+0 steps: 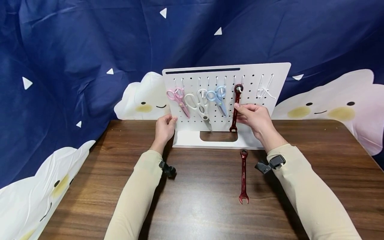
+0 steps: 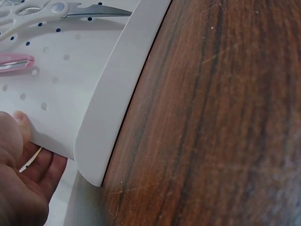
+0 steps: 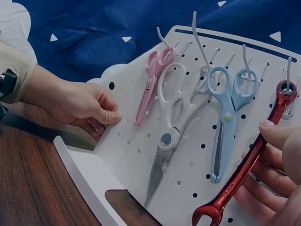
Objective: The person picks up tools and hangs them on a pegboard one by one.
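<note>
A white pegboard [image 1: 189, 128] stands on the table, its foot flat on the wood. My left hand [image 1: 165, 129] pinches the board's left edge between thumb and fingers, as the left wrist view also shows. With my right hand [image 1: 255, 120] I grip a red combination wrench [image 3: 249, 157] by its shaft, ring end up, thumb in front. A hook passes through the wrench's ring, and its open end points down. Pink scissors [image 1: 180, 100], white kitchen scissors [image 1: 201, 106] and light blue scissors [image 1: 219, 100] hang on hooks left of it.
A second red wrench [image 1: 243, 176] lies on the brown wooden table [image 1: 198, 200], before the board. White hooks [image 1: 264, 91] with nothing on them stick out at the board's right. Behind hangs a dark blue cloth [image 1: 90, 50] with white triangles and clouds.
</note>
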Tool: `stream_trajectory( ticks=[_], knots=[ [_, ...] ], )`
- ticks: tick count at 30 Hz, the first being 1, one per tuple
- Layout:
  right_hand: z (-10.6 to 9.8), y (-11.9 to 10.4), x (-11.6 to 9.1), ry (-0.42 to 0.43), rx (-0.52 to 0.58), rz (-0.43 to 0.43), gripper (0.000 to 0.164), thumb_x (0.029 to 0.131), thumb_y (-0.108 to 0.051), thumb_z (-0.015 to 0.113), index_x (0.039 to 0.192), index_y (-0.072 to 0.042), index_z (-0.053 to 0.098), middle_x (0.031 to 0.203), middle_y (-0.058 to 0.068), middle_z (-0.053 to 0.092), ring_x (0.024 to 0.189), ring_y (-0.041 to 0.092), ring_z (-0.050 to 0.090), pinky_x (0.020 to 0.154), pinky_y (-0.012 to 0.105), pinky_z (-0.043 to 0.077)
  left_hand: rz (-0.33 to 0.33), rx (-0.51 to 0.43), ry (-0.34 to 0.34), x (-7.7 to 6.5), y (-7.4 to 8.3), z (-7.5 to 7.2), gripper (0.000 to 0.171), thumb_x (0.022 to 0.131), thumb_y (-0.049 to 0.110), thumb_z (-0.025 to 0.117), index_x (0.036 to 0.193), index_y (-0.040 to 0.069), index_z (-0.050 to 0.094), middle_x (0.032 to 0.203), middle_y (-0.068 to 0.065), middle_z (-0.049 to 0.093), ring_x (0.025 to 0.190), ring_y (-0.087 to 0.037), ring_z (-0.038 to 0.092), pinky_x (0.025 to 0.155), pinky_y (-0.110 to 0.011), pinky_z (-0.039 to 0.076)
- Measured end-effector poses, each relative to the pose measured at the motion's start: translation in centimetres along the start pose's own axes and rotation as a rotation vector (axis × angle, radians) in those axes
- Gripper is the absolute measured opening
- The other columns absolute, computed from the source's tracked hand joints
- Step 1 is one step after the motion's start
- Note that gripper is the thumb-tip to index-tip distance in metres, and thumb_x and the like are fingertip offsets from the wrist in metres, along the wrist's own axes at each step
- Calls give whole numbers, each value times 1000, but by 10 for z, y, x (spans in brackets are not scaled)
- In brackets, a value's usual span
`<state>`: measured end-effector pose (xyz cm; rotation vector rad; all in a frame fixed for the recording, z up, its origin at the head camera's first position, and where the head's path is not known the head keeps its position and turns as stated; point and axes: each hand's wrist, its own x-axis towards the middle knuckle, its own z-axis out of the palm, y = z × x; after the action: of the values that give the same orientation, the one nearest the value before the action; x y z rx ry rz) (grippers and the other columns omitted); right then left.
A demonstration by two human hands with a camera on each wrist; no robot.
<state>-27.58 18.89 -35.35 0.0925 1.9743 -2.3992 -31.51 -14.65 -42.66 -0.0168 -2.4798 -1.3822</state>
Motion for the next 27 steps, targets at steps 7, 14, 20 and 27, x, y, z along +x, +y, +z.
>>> stream_trajectory(
  ticks=[7,14,20,27],
  knots=[
    [-1,2,-1,13,-113,-20,10,102,-23,77,93,-18,79,84,-11,80,80,6,78,83,24,63,4,7,-1,1,-1,-1,31,108,20,67,88,-4,72,79,-12,65,82,-26,53,76,-33,40],
    [-7,11,-4,-4,-196,-42,8,105,-14,71,100,-14,76,85,-13,79,82,5,78,84,23,63,11,7,9,1,0,-3,30,107,19,69,88,-3,73,78,-13,67,80,-26,53,76,-34,40],
    [-14,23,-13,-14,-187,-48,16,106,-10,68,116,3,72,87,-12,81,85,6,78,85,24,63,17,1,2,1,-1,-2,30,107,18,68,88,-4,72,81,-16,69,82,-26,53,77,-33,41],
    [-22,31,-30,-45,-162,-6,10,107,-12,68,108,-4,75,91,-12,82,85,5,79,83,23,63,31,11,13,1,-2,0,30,107,17,69,84,-3,70,68,-5,58,75,-22,49,72,-31,38]
  ],
)
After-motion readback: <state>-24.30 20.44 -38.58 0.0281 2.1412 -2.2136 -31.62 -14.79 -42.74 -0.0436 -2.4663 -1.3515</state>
